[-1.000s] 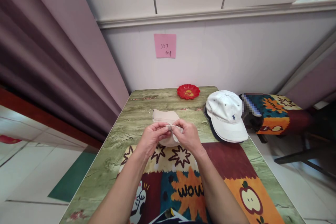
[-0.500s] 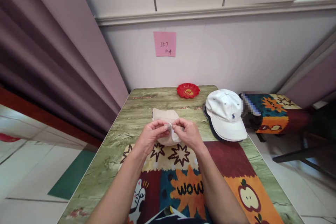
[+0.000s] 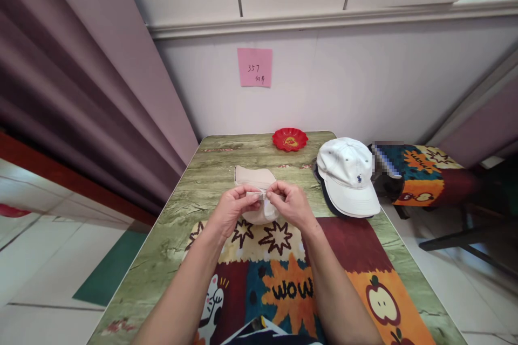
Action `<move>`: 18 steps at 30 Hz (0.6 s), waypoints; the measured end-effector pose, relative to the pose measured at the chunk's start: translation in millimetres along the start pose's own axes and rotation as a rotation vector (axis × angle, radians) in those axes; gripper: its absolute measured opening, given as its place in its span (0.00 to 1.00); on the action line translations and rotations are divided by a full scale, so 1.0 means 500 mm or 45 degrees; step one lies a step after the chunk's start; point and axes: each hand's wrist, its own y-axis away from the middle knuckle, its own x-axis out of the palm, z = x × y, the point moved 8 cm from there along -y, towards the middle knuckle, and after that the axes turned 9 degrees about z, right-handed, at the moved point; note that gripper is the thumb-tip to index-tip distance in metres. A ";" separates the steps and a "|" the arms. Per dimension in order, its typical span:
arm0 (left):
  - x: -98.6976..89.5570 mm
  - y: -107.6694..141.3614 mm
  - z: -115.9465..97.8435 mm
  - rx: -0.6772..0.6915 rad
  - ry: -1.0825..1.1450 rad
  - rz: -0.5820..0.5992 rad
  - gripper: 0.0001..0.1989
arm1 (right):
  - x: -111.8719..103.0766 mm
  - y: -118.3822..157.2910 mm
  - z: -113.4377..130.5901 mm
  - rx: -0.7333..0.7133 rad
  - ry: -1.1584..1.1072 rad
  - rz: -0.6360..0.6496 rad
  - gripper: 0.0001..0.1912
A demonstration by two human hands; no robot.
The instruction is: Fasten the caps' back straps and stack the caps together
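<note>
A beige baseball cap (image 3: 256,176) lies on the table in front of me, its brim pointing away. Over its near side, my left hand (image 3: 234,205) pinches a short pale strap (image 3: 253,195) between thumb and forefinger. My right hand (image 3: 290,204) pinches the same strap from the other side, by a small metallic-looking piece (image 3: 262,194), perhaps a buckle. The fingertips of both hands almost meet there. A white tab or label shows below, inside the cap. The fingers hide part of the strap and the cap's edge.
To the right, a white cap (image 3: 348,175) with a small dark-blue emblem rests on a dark cap (image 3: 334,207). A red scalloped dish (image 3: 290,139) stands at the table's back edge. A colourful patterned mat (image 3: 352,242) covers the near part. A pink note (image 3: 254,67) is on the wall.
More of the pale strap shows beside my left fingers now. Both hands stay in nearly the same place, and the cap has hardly moved.
</note>
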 end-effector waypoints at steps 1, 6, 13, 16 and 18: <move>0.002 0.000 0.000 0.000 -0.006 0.003 0.17 | 0.002 0.000 0.001 -0.003 0.000 0.004 0.08; -0.006 0.002 -0.005 0.002 -0.017 -0.007 0.16 | 0.002 -0.004 -0.008 -0.021 -0.078 0.046 0.12; -0.020 0.004 -0.007 0.000 -0.018 -0.035 0.17 | 0.002 -0.004 -0.006 -0.040 -0.072 0.083 0.08; -0.019 0.002 -0.003 -0.012 -0.038 -0.028 0.18 | 0.006 -0.004 -0.004 -0.037 -0.080 0.070 0.08; -0.021 0.002 -0.002 -0.010 -0.059 -0.027 0.18 | 0.008 -0.005 -0.004 -0.037 -0.094 0.077 0.09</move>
